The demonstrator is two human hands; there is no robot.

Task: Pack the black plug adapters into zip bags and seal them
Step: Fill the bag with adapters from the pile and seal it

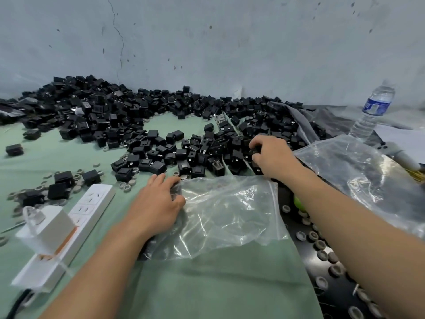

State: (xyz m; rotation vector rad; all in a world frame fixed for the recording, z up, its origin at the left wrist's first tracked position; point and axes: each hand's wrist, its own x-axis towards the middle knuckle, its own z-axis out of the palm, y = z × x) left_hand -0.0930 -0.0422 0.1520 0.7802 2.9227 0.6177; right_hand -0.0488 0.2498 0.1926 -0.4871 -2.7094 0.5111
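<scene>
A person's left hand grips the open end of a clear zip bag lying near the front middle of the green cloth. The right hand, fingers curled, grasps one black plug adapter from the heap of adapters along the far edge. A white power strip lies by the left edge.

Cloth: green, covered the tabletop.
Strip: white power strip, lay diagonally near the cloth's left edge.
Charger: white block, sat on the strip's near half.
Bottle: clear, blue label, stood upright far right by the wall.
Rings: small, grey, scattered on the black surface beyond the cloth's right edge; others lay on the cloth at left.
</scene>
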